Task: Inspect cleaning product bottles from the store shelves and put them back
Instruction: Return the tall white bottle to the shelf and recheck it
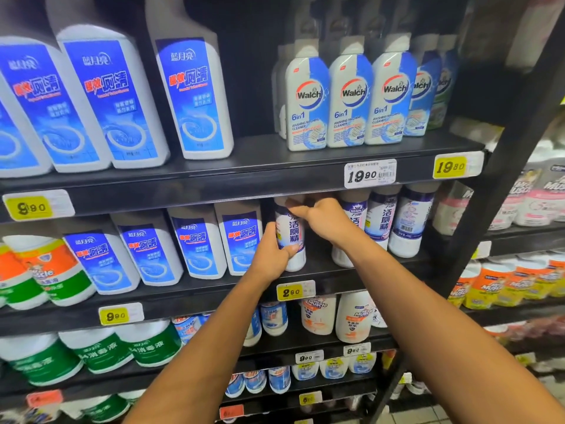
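1. A person faces dark store shelves packed with cleaning products; both bare arms reach forward to the second shelf (351,280) from the top.

2. The left hand (272,255) wraps around the lower body of a slim white bottle with a purple label (290,237) – fingers behind, thumb across the front – so the bottle's weight is carried from below.

3. The right hand (321,214) closes around the bottle's top, just under the edge of the shelf above (244,185). The cap itself is hidden by the fingers, so I cannot tell what kind it is.

4. The bottle stands roughly upright at the front of the shelf, in a gap between a row of blue-labelled toilet cleaner bottles (241,240) on its left and matching purple-labelled bottles (409,218) on its right. It belongs with the latter group.

5. The two-handed hold looks chosen for the tight clearance: with little room under the upper shelf, guiding the top while supporting the base would keep the bottle from catching or from knocking its neighbours.

6. Whether the bottle is coming out for inspection or going back in cannot be told from this one view.

7. A yellow price tag (292,291) sits on the shelf edge just below the bottle. Above, Walch washing machine cleaner bottles (348,99) line the top shelf.
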Available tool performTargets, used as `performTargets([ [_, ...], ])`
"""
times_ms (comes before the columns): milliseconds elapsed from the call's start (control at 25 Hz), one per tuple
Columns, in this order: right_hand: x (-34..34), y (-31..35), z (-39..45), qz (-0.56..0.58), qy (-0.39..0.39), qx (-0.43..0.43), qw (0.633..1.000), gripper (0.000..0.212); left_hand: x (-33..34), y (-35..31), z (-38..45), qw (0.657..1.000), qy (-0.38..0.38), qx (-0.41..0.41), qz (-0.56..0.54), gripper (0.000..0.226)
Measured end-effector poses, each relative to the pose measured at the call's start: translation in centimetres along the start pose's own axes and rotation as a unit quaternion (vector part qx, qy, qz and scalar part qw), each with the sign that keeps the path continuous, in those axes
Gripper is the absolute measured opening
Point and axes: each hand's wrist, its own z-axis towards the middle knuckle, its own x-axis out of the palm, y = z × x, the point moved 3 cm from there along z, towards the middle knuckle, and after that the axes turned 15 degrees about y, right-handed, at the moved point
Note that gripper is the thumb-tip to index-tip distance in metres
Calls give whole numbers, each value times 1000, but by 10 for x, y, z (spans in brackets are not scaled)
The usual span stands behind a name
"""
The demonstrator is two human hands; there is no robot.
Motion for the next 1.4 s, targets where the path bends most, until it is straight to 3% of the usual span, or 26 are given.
performTargets([
  [320,-3,-2,0,-14,-8,-25,1000,27,7,6,-1,1000,7,8,-15,47],
  [480,-8,-3,-12,-6,16,-107,994,8,7,3,-5,1000,20,0,-19,54],
  [600,-20,-13,-30,24,30,-152,988,29,13,5,-23,999,40,-10,-31,79],
  [720,-40,-25,-47,81,42,-154,984,24,23,2,-51,997,-17,51,-55,58],
  [800,-57,-33,-56,118,3,-164,979,14,35,-5,-56,993,-40,69,-84,40],
  [880,-74,-44,-61,137,-77,-166,973,8,52,-15,-45,994,-5,70,-80,37],
  [1000,-88,-62,-60,112,-176,-154,966,13,79,-26,-12,997,46,42,-47,64],
  [1120,-92,-73,-53,51,-174,-151,972,13,94,-29,18,999,44,29,11,85],
  [1280,-94,-76,-45,-38,-153,-141,977,9,99,-27,41,998,40,37,31,57],
  [1400,-98,-74,-45,-54,-147,-133,979,8,98,-28,42,998,31,52,-12,56],
])
